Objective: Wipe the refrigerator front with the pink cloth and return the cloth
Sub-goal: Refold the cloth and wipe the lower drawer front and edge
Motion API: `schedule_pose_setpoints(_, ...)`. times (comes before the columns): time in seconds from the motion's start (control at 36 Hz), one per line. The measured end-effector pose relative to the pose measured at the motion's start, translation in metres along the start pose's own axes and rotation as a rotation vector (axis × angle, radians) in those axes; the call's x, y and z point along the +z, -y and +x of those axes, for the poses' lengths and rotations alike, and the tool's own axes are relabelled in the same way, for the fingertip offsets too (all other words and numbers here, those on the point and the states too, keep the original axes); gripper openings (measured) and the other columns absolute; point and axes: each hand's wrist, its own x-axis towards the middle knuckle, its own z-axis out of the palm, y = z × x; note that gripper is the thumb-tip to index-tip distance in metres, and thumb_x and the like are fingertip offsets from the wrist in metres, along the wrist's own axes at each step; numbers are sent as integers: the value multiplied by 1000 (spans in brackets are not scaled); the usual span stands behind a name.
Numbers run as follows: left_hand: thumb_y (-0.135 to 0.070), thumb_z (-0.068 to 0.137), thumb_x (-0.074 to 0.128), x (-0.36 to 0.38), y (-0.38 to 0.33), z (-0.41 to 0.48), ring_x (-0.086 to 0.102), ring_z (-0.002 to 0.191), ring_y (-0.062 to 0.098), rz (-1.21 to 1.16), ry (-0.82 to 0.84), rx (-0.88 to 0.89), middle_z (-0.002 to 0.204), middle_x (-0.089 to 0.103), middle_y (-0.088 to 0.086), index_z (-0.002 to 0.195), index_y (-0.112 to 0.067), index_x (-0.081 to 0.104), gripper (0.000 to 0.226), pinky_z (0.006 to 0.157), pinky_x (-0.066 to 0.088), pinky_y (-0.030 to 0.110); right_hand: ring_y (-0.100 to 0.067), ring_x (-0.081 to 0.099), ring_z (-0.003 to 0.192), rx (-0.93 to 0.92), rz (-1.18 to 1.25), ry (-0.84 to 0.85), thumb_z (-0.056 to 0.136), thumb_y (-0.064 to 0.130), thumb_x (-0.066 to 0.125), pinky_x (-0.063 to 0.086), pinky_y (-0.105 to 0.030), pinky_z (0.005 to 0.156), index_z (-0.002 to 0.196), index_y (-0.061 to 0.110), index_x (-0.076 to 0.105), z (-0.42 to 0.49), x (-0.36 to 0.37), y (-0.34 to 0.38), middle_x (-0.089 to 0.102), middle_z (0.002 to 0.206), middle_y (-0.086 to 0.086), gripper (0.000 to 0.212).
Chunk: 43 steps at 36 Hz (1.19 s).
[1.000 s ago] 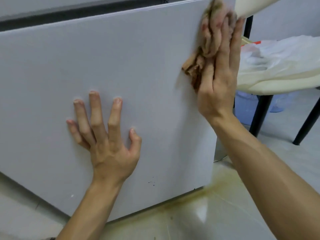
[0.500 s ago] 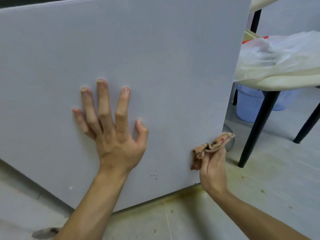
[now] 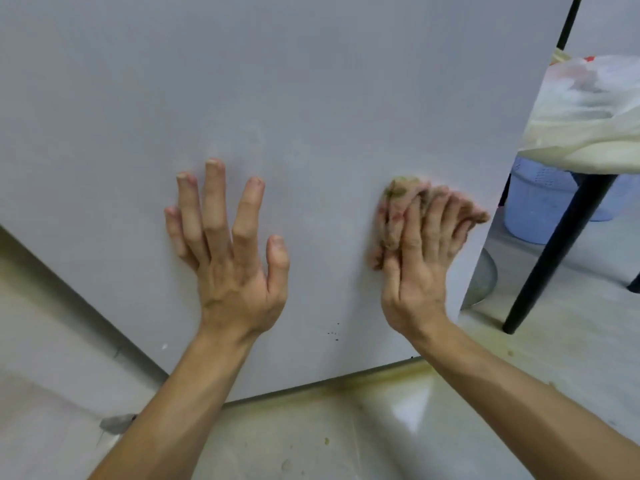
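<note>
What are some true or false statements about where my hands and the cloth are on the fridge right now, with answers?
1. The left hand lies flat, fingers spread, on the pale grey refrigerator front. True.
2. The right hand presses the crumpled pink cloth against the refrigerator front. True.
3. The cloth sits at the panel's top left corner. False: it is on the lower part, near the right edge.
4. The left hand holds a second cloth. False: it holds nothing.
5. A light blue plastic basket stands on the floor beyond the black table leg. True.
</note>
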Motion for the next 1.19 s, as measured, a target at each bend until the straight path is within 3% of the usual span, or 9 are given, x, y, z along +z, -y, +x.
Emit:
schedule_pose_setpoints(0.06,-25,99,48,-3,5,-1,8,155,45,26,0,0,165,22,22,157,-16,32,60,128,-2,52,-26,-8,162,-204,-51,69,107,26,41,-10,-55,128,168,26,9,-18,14,10,-8,175,1,68)
schedule_pose_setpoints(0.19,-28,101,48,-11,20,-8,11,155,48,59,11,-18,167,22,22,158,-16,31,61,128,0,56,-18,17,161,-656,-198,329,103,28,52,2,-44,131,163,29,34,-90,31,-20,18,174,5,63)
schedule_pose_setpoints(0.28,-27,101,49,-17,29,-15,10,156,45,81,44,-26,168,19,19,159,-18,30,62,127,2,57,-14,11,161,-837,-302,571,96,21,45,-4,-42,132,166,24,22,-127,21,-56,8,175,7,74)
schedule_pose_setpoints(0.5,-27,102,48,-27,44,-26,11,157,44,116,112,12,170,16,14,160,-22,29,61,128,0,55,-9,10,161,-764,-276,726,86,11,40,-3,-35,131,168,25,13,-114,6,-52,10,175,9,87)
schedule_pose_setpoints(0.69,-29,106,42,-36,62,-30,12,155,47,138,93,2,168,18,18,160,-20,31,56,128,-1,54,-19,19,160,-535,-87,159,98,-9,49,8,-44,131,163,20,33,7,20,37,23,172,0,73)
schedule_pose_setpoints(0.81,-26,105,45,-41,73,-33,9,155,46,150,53,-57,166,18,23,160,-17,30,58,129,1,55,-19,15,158,-342,71,-18,100,-9,49,6,-46,129,159,9,33,56,30,100,34,165,-9,63)
schedule_pose_setpoints(0.92,-25,105,44,-46,86,-37,10,155,47,151,43,-71,164,22,31,160,-13,27,58,129,3,56,-25,21,157,-254,75,-124,99,-4,56,7,-47,129,154,15,46,43,51,127,38,162,-17,58)
schedule_pose_setpoints(1.03,-25,105,43,-48,95,-44,9,156,44,153,51,-70,164,21,29,159,-13,27,58,129,2,53,-21,20,160,-467,1,19,92,-4,59,12,-42,131,157,23,46,-16,72,115,31,166,-8,72)
schedule_pose_setpoints(1.19,-22,103,41,-54,104,-55,-3,162,25,153,66,-83,167,17,22,160,-14,28,59,129,4,55,-12,22,159,-799,-153,557,95,-4,36,5,-36,132,161,22,39,-116,72,53,27,171,5,71)
